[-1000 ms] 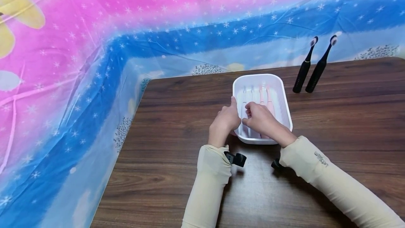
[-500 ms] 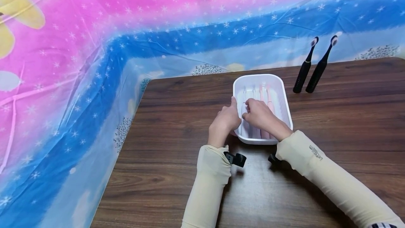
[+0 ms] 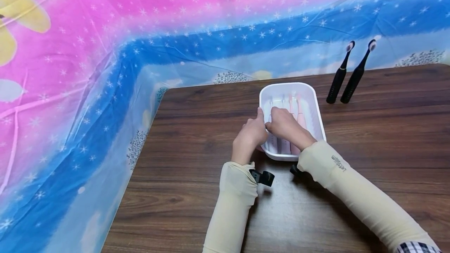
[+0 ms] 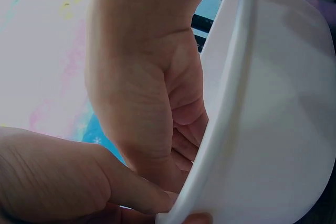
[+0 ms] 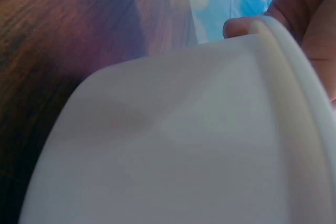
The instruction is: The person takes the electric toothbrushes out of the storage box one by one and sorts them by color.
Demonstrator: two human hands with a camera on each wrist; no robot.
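A white plastic basket (image 3: pixel 319 116) stands on the table in the head view. My left hand (image 3: pixel 250 132) grips its left rim, pinching the edge as the left wrist view also shows. Inside lie white electric toothbrushes (image 3: pixel 285 146) on the left and pink electric toothbrushes (image 3: pixel 301 119) on the right, side by side with heads away from me. My right hand (image 3: pixel 286 126) reaches down into the basket over the white toothbrushes, close beside the left hand. Its fingers are bent in the left wrist view (image 4: pixel 142 87), but their tips are hidden behind the rim.
Two black electric toothbrushes (image 3: pixel 338 83) stand upright behind and right of the basket on the dark wooden table (image 3: pixel 183 147). A colourful patterned cloth (image 3: pixel 197 42) hangs behind the table and along its left side. Each wrist carries a small black camera (image 3: pixel 267 178).
My right hand has shifted slightly left inside the basket, towards the left hand, and its forearm has swung left. The left hand and the basket have stayed in place.
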